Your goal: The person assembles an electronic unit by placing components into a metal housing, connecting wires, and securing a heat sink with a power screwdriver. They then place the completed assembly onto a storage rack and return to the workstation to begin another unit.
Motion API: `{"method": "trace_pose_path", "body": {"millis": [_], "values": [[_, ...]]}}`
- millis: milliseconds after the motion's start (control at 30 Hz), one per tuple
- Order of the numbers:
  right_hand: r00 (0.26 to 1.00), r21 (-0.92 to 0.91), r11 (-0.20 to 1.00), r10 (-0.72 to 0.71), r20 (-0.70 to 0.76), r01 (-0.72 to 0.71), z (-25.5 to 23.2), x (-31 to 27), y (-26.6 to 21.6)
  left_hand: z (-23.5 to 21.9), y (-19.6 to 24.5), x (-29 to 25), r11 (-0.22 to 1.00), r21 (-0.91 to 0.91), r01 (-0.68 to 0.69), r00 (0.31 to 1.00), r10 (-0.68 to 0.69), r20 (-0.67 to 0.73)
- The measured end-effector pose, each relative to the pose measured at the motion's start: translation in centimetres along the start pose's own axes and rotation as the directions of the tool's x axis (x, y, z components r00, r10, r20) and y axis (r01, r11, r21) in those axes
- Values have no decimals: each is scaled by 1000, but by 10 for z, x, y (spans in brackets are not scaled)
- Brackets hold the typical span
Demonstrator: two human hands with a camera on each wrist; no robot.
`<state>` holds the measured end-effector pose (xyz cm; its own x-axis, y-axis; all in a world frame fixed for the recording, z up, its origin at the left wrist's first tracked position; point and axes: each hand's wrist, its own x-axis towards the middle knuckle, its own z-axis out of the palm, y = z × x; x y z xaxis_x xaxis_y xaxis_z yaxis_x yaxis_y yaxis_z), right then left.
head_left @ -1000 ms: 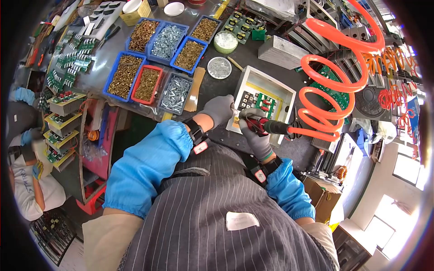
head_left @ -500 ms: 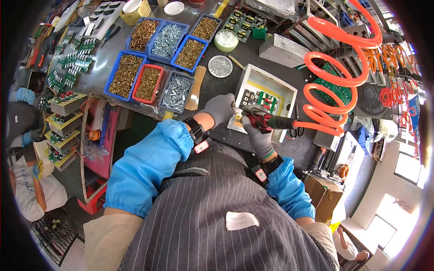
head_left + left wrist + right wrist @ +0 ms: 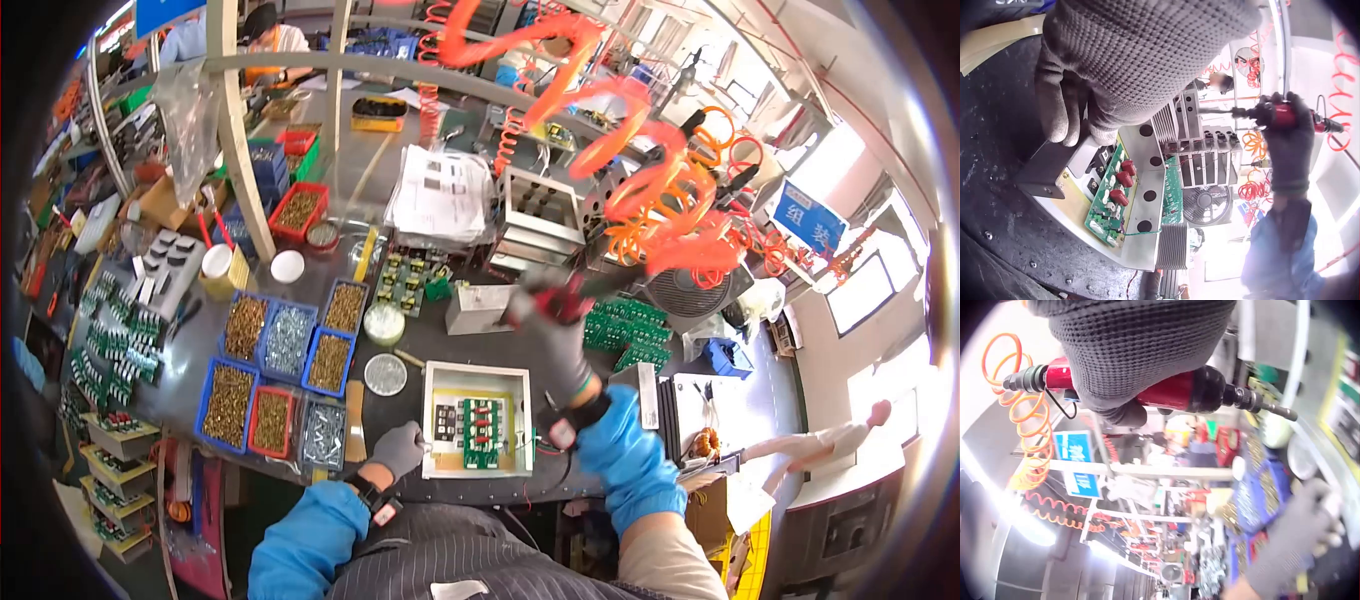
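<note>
My gloved left hand (image 3: 400,452) is at the left wall of a white metal box (image 3: 526,385), its fingers bent over the edge in the left wrist view. Inside the box lie a green circuit board (image 3: 482,455) with red components and a group of black blocks (image 3: 445,425). Raised beyond the box's right side, my gloved right hand (image 3: 560,350) grips a red air screwdriver (image 3: 1172,394). In the right wrist view its bare metal bit (image 3: 1279,411) points away from the hand. The driver is blurred in the head view.
Blue and red bins of screws (image 3: 228,405) stand left of the box, beside a round tin (image 3: 385,374) and a green-rimmed tub (image 3: 384,323). An orange coiled hose (image 3: 640,180) hangs at upper right. Green boards (image 3: 630,330) and a fan (image 3: 690,290) are at right.
My right hand has lifted the screwdriver from the box, up and away toward the far right. The left hand remains at the box's edge. The head view has tilted up to show more of the room.
</note>
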<state>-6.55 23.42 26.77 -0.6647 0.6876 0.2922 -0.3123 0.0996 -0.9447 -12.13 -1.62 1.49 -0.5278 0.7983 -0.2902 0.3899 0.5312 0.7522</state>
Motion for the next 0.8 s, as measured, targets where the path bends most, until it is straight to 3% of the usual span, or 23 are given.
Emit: {"method": "trace_pose_path", "body": {"millis": [67,200,267,300,333,400,467,533,600,667,700,733,767,800], "values": [[969,-104,971,-224,-105,214,-6,63,-34,0,1,2,1000,-10,23,999,-22,26],[833,-251,834,-534,-142,492,-15,159,-86,-5,14,-3,997,71,45,999,-44,-11],[893,-249,890,-424,-149,382,-31,198,-98,-5,14,-5,997,48,56,998,-55,-15],[903,-127,915,-400,-153,384,-39,224,-92,-4,13,-3,997,49,62,998,-62,-11],[897,-234,901,-409,-170,367,-33,228,-103,-2,10,-2,998,43,36,998,-35,-43],[861,-562,743,-498,-104,362,-61,269,-85,0,10,-6,999,34,11,997,-8,-83],[843,-753,550,-537,13,362,-67,283,-68,1,8,-5,1000,13,-11,994,12,-108],[837,-891,380,-547,3,251,-62,267,-60,3,4,-3,1000,-1,-20,995,20,-98],[776,-821,458,-630,-29,340,-62,241,-48,0,7,-3,999,-29,44,998,-46,-53],[662,-903,212,-743,99,373,-81,204,-24,1,7,-2,992,-90,93,995,-94,-11],[853,-806,517,-521,-28,290,-74,155,-23,3,3,-1,989,-126,77,997,-78,-9],[920,-737,610,-390,38,289,-71,113,-20,5,-1,-1,985,-160,59,998,-62,-11],[983,-733,674,-178,-41,91,-96,84,19,5,-1,-2,985,-154,75,997,-74,11],[989,-814,567,-138,54,123,-107,46,39,1,4,-4,981,-170,91,996,-88,25]]}}
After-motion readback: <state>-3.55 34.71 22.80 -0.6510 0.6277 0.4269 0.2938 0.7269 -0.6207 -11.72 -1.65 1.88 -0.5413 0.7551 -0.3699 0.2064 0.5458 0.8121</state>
